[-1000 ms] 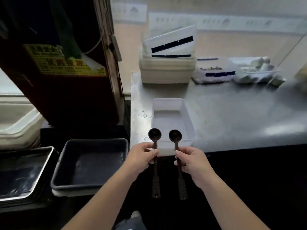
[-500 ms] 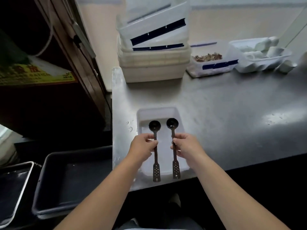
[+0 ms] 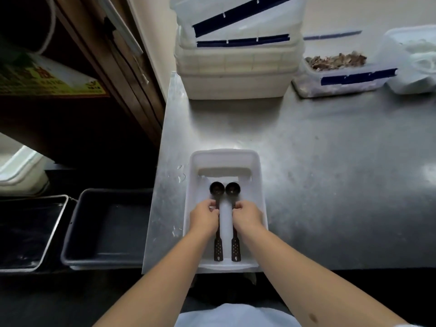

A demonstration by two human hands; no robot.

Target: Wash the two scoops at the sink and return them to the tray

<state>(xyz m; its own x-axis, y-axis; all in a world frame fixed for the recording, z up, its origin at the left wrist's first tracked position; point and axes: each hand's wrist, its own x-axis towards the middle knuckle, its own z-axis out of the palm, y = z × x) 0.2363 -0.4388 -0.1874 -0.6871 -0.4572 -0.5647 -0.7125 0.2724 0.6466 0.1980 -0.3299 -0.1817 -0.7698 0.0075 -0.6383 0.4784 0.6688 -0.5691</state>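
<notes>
We are on the return step: our left hand [image 3: 204, 218] and right hand [image 3: 247, 217] grip the two dark scoops [image 3: 217, 188] low inside the white tray [image 3: 259, 182]; next our fingers should loosen and lift away.

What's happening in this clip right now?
A person is setting two dark scoops side by side into a white tray on a steel counter. The left hand grips the left scoop, the right hand the right scoop. Neither is released yet.
</notes>
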